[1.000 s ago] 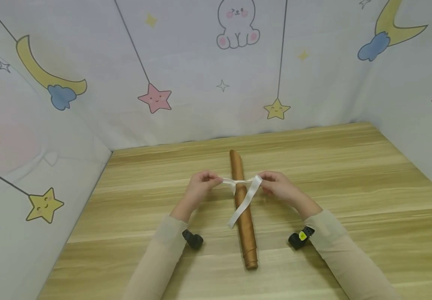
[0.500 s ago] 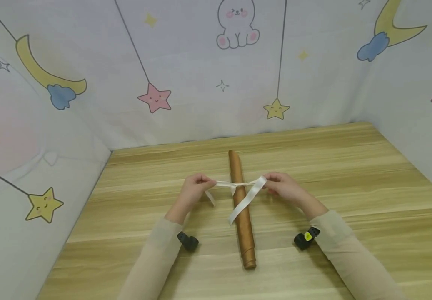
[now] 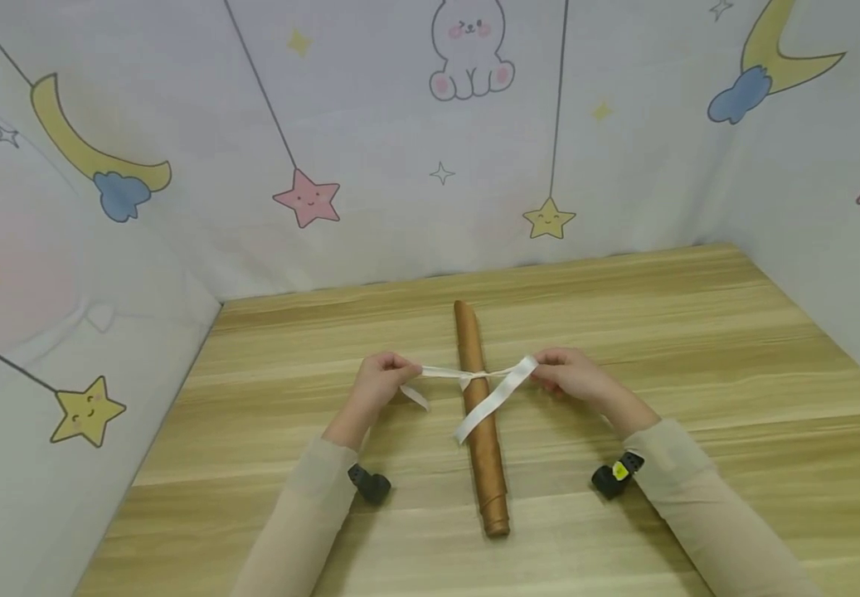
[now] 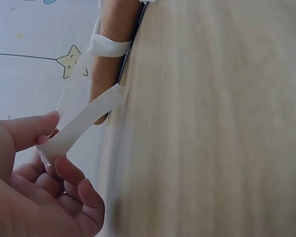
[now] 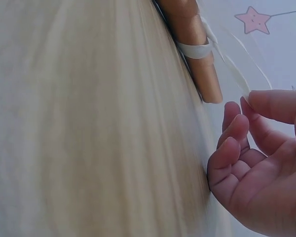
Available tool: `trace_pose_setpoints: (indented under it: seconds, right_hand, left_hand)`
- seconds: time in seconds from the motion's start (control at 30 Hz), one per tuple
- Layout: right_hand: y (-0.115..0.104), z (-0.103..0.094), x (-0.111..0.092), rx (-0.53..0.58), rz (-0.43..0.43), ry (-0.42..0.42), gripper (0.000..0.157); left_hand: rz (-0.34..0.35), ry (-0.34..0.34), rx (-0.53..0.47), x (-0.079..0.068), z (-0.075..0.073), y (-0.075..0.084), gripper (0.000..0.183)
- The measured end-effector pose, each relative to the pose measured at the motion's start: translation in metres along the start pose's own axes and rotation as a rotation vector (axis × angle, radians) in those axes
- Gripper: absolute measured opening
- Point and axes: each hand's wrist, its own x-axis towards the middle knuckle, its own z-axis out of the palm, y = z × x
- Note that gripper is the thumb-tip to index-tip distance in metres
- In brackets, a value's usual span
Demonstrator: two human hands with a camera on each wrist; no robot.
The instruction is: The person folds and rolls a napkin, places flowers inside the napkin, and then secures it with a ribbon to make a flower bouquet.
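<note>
A brown roll (image 3: 487, 452), its material looking like smooth cloth or leather, lies lengthwise on the table. Around its upper part runs a white ribbon (image 3: 495, 402), crossed or knotted on top; the wrist views show the band (image 4: 111, 47) encircling the roll. My left hand (image 3: 380, 384) pinches one ribbon end between thumb and forefinger, left of the roll, with a short tail hanging below. On the other side my right hand (image 3: 573, 377) pinches the other part, and a longer tail slants down across the roll. Both stretches between hands and roll look taut.
The wood-grain table (image 3: 265, 431) reaches back to a pale cloth backdrop (image 3: 385, 240) printed with stars and moons. A small black camera sits at the left wrist (image 3: 370, 483) and another at the right wrist (image 3: 618, 474).
Both hands have drawn apart, the left one to the left and the right one to the right, still pinching the ribbon. The crossing on the roll looks tighter; a tail now shows under my left hand.
</note>
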Motion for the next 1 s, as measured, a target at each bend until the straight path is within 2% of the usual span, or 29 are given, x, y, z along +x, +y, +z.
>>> trace_pose_setpoints:
  seconds: [0.33,0.6,1.0]
  right_hand:
    - [0.0030,-0.0029,-0.0001,-0.001,0.023,-0.011,0.025]
    - [0.0039,-0.0015,-0.0008,-0.015,0.026,-0.015,0.023]
    - [0.0074,-0.0015,-0.0047,-0.040,0.012,-0.014,0.016]
  left_hand:
    - [-0.014,-0.017,-0.014,0.0009,-0.0018,-0.0050,0.018]
    - [-0.011,-0.003,0.028,-0.0008,-0.0072,-0.0064,0.014]
    - [-0.048,0.008,0.056,-0.0017,-0.0078,-0.0060,0.014]
